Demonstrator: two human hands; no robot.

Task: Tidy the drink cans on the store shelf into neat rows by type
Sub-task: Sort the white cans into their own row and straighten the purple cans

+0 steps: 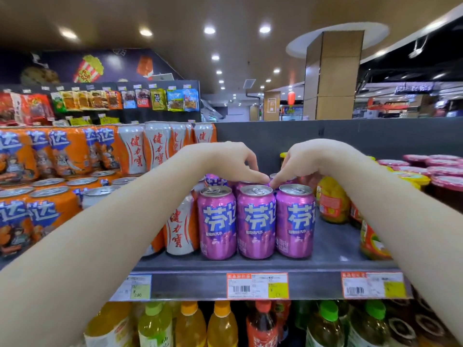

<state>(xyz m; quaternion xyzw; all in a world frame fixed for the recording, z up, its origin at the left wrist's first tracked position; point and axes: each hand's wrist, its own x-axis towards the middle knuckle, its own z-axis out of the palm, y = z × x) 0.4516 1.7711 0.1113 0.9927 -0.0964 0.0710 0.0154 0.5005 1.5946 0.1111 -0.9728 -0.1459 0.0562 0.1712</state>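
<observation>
While the left hand (233, 165) and the right hand (309, 162) are each gripping from above a back purple can (245, 184) on the shelf (330, 246) — just behind the front row (256, 221) (three purple cans, standing upright) — I am fearing a low wrist is going to tip these off the edge.

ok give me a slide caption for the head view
Left hand and right hand reach over the front row of purple cans to those behind, on a store shelf
</observation>
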